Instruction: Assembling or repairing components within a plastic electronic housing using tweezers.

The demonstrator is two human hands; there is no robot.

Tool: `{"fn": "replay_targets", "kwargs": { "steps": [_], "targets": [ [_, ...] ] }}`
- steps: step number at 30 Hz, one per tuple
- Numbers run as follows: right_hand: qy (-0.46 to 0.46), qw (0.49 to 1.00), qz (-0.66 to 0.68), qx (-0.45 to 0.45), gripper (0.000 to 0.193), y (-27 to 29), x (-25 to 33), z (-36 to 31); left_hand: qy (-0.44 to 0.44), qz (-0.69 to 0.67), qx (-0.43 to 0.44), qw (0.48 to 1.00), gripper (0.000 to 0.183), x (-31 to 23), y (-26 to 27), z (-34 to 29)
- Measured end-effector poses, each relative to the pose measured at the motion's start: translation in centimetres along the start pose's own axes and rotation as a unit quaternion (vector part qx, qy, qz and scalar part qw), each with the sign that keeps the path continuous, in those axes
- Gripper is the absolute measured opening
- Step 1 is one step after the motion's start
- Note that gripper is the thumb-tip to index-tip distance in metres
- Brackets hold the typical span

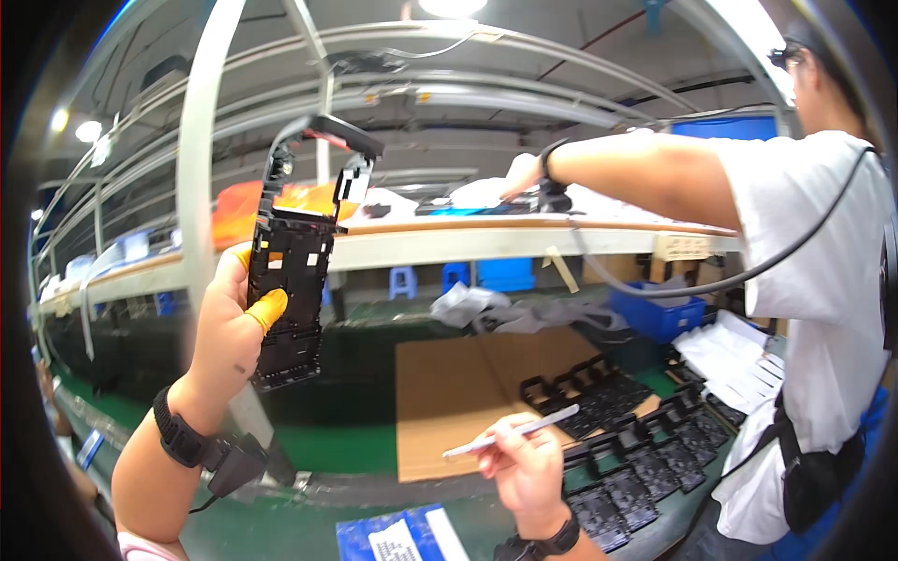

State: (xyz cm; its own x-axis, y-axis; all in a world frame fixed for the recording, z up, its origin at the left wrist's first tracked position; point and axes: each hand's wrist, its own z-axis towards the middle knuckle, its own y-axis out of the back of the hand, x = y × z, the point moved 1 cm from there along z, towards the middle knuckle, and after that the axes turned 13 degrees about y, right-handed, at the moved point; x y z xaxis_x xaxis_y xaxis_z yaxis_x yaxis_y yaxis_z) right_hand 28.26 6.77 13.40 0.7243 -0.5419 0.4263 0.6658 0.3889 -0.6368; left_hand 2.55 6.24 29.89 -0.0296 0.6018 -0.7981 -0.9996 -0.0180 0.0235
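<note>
My left hand (229,313), raised at the left, is closed round a black plastic housing (292,290). Yellow finger covers show on its thumb and one finger. The housing stands nearly upright, its open loop-shaped top end uppermost and small cut-outs in its face. Lower down, in the middle, my right hand (526,467) grips a slim, light-coloured, pen-like tool (524,429). This tool slants, with its narrower end to the left; its exact kind is unclear. Beneath and beyond it lies a brown cardboard sheet (449,379). The tool and the housing are well apart.
Rows of similar black housings (645,472) lie on the green work surface (281,524) at the right. A blue-and-white packet (402,538) is at the near edge. A co-worker (795,234) stands at the right, arm stretched over the raised shelf (524,234). A blue bin (655,313) sits below it.
</note>
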Motion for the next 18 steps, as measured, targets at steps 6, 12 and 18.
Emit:
{"fn": "replay_targets", "kwargs": {
  "steps": [6, 12, 18],
  "targets": [
    [0.049, 0.998, 0.010, -0.028, 0.008, -0.2, 2.7, 0.1, -0.338, 0.422, -0.037, 0.840, 0.039, -2.3, -5.4, 6.6],
    [0.094, 0.995, 0.024, -0.010, 0.008, 0.5, 3.1, 0.3, -0.273, 0.644, -0.065, 0.712, 0.025, -1.5, -8.1, 16.2],
    [0.099, 0.994, 0.013, -0.052, 0.007, 0.6, 4.0, 1.0, -0.317, 0.755, -0.124, 0.561, 0.009, 1.2, -11.4, 20.8]
  ]
}}
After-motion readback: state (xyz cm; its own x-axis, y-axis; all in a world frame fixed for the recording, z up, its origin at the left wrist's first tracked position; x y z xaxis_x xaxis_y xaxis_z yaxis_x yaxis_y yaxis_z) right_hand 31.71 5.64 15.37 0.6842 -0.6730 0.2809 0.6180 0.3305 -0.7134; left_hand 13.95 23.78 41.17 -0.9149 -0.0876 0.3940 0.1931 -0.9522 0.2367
